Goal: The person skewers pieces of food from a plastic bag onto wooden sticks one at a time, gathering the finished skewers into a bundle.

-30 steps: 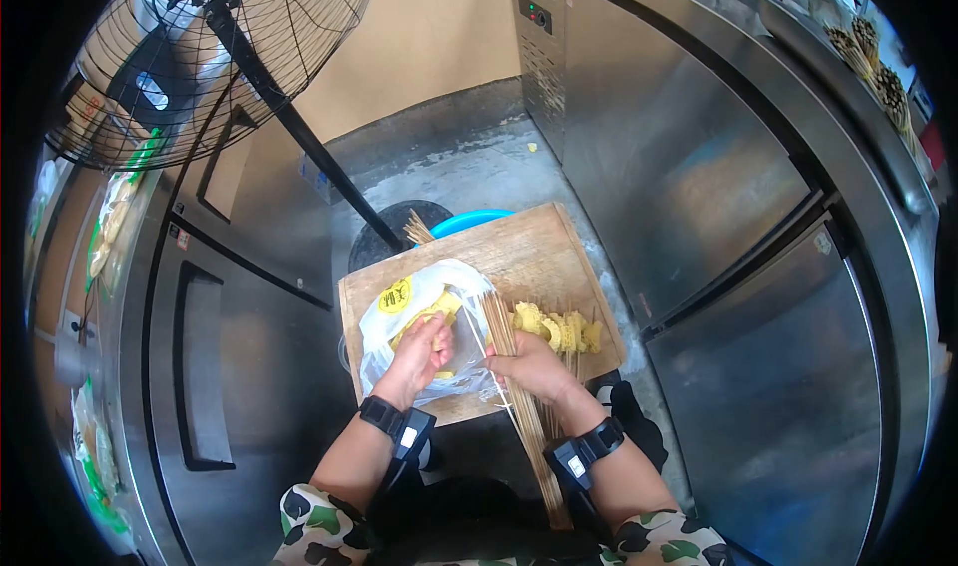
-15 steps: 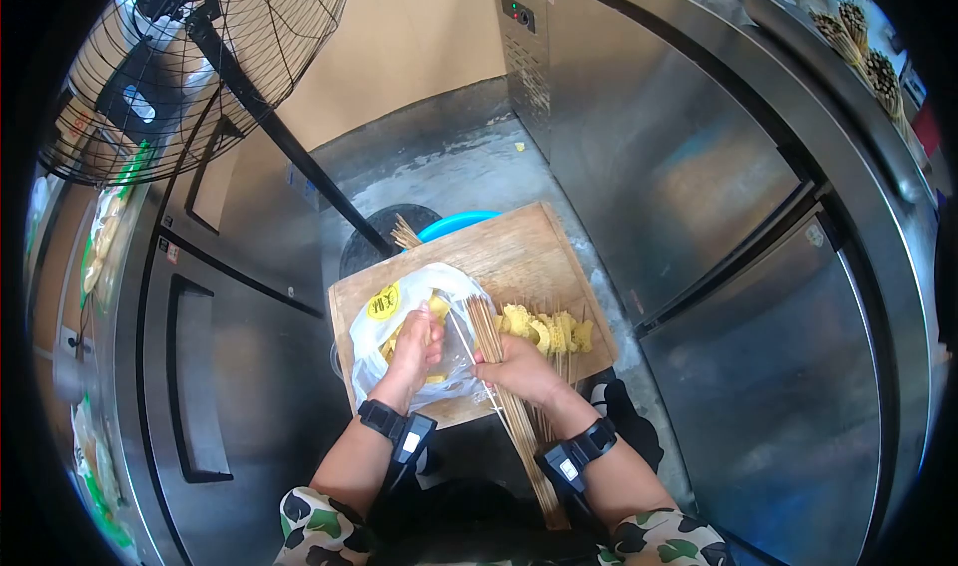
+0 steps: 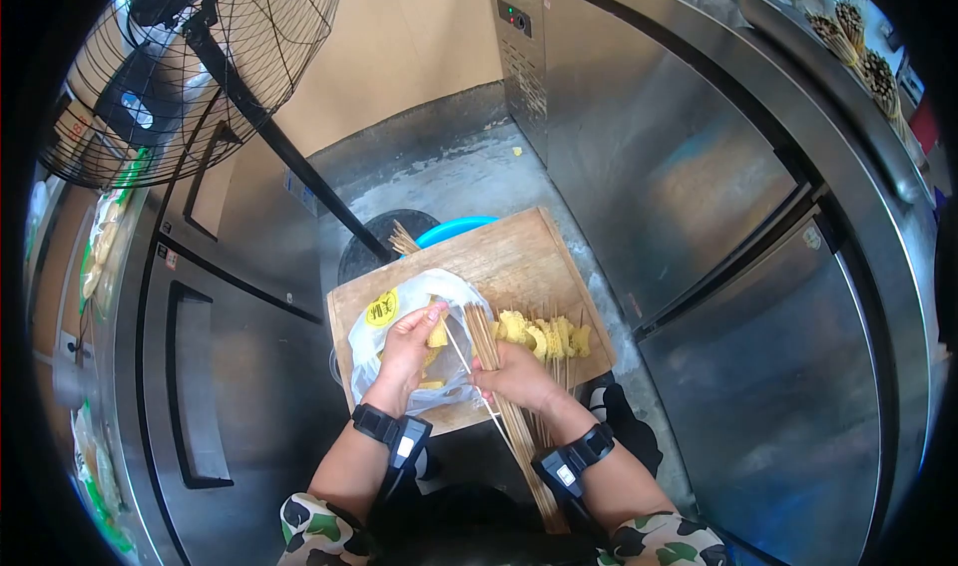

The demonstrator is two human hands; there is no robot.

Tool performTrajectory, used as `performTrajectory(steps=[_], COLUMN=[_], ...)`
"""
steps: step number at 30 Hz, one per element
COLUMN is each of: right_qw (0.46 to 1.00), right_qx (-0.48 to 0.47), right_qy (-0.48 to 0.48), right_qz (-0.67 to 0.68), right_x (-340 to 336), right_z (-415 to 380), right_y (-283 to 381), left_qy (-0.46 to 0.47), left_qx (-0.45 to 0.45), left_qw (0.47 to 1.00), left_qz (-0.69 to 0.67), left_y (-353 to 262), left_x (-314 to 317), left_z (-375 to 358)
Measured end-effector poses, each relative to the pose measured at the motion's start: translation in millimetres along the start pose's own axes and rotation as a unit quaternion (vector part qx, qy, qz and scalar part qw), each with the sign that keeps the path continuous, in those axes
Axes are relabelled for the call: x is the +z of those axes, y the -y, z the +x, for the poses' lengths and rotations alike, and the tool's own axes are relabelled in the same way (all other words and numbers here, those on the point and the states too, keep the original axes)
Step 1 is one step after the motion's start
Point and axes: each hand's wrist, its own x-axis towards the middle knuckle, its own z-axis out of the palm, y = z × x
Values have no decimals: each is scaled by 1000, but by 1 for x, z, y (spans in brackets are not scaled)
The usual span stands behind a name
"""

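Over the white plastic bag point(image 3: 367, 351), my left hand point(image 3: 405, 344) pinches a yellow food piece point(image 3: 437, 333) between thumb and fingers. More yellow pieces lie inside the open bag. My right hand point(image 3: 524, 376) is closed around a thick bundle of bamboo skewers point(image 3: 524, 451). One lighter skewer point(image 3: 458, 348) slants out apart from the bundle, its tip right at the yellow piece. Just beyond my right hand, yellow pieces threaded on skewers point(image 3: 549, 336) lie in a row on the wooden board point(image 3: 519, 257).
Behind the board are a blue basin point(image 3: 454, 229) and a dark round lid-like object point(image 3: 374, 237). A standing fan point(image 3: 239, 87) leans in from the left. Steel cabinets point(image 3: 679, 157) flank both sides. Skewer bundles point(image 3: 878, 77) rest on the right counter.
My left hand has turned and lifted slightly out of the bag, bringing the yellow piece into view against the skewer tip. My right hand keeps its hold on the bundle.
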Motion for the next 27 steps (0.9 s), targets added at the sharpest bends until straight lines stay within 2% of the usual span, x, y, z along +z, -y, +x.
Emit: performTrajectory(steps=[2, 5, 8, 17, 23, 27], right_qw=[1000, 1000, 1000, 1000, 999, 1000], right_qx=[5, -10, -7, -2, -7, -3], right_qy=[1, 7, 12, 13, 7, 8], right_qz=[-6, -6, 13, 6, -31, -29], right_x=[0, 0, 0, 0, 1, 2], right_z=[0, 2, 0, 1, 3, 3], right_y=[2, -2, 0, -1, -1, 0], left_qy=[14, -15, -26, -30, -8, -12], left_qx=[-15, -42, -27, 38, 94, 70], left_qw=[997, 995, 994, 999, 988, 993], left_qz=[-79, -95, -98, 2, 124, 91], left_y=[-1, -14, -19, -34, -46, -39], left_x=[-1, 5, 5, 7, 11, 6], left_z=[2, -4, -1, -6, -12, -7])
